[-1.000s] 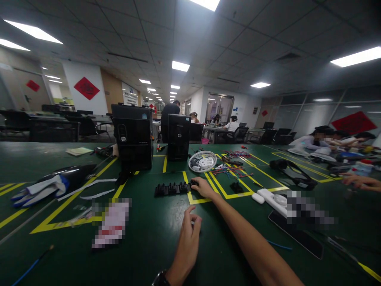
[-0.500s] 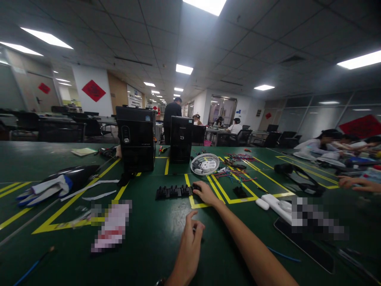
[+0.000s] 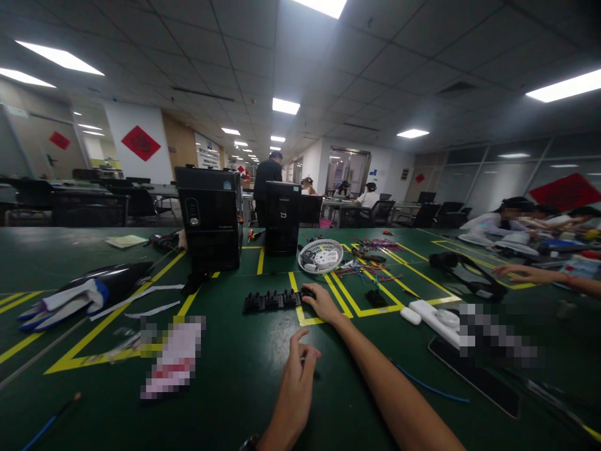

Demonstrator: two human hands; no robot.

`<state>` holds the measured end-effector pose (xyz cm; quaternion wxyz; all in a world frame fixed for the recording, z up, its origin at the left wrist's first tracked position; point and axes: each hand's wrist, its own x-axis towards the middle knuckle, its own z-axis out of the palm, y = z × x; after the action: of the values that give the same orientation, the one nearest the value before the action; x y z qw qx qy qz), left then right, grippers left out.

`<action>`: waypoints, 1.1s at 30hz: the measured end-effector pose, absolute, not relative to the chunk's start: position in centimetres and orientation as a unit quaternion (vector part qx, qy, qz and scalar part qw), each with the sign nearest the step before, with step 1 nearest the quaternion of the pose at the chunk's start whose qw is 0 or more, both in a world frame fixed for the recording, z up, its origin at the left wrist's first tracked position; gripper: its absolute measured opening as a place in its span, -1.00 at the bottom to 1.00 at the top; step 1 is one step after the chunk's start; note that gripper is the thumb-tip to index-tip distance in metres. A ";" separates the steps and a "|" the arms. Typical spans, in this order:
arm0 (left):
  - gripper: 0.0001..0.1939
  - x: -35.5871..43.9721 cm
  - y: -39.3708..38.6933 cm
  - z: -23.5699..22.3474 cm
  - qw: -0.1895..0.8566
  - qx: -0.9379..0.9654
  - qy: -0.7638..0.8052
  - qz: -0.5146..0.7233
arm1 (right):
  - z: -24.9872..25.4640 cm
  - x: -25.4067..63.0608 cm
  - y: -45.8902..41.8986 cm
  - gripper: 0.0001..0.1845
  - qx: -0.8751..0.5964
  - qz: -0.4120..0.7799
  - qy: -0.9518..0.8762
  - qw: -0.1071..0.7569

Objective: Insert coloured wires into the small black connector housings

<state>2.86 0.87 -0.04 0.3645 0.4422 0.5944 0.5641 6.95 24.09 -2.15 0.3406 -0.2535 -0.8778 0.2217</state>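
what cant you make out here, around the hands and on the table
All in the head view:
- Right end of the black row: partly covered by the right hand.
- Left palm: hidden by its curled fingers.
- Pinkish item: pixelated.
- White basket's contents: too small.
- Left wristband: cut by bottom edge.
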 end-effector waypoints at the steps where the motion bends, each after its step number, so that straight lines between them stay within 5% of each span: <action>1: -0.52 2.9 0.9 -0.1 0.364 0.444 0.594 0.564 | -2.2 6.9 24.1 -0.58 -0.253 0.223 -0.878 0.339; 14: -0.52 2.8 1.0 -0.4 0.355 0.447 0.580 0.582 | -1.8 7.1 23.7 -0.44 -0.278 0.189 -0.876 0.346; 19: -0.53 2.5 1.5 -1.3 0.349 0.431 0.576 0.600 | 1.0 12.1 24.4 -0.61 -0.471 0.027 -0.835 0.285; 24: -0.51 2.4 1.7 -1.2 0.370 0.394 0.539 0.646 | 2.6 19.3 24.8 -0.58 -0.631 0.001 -0.749 0.202; 33: -0.48 0.9 1.3 0.6 0.539 0.163 0.379 0.734 | 3.9 15.2 15.6 -0.47 -0.429 0.095 -0.864 0.245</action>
<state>0.88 1.26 0.56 0.5391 0.1634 0.3788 0.7343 15.20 15.63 3.88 0.2448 -0.4295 -0.8641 0.0950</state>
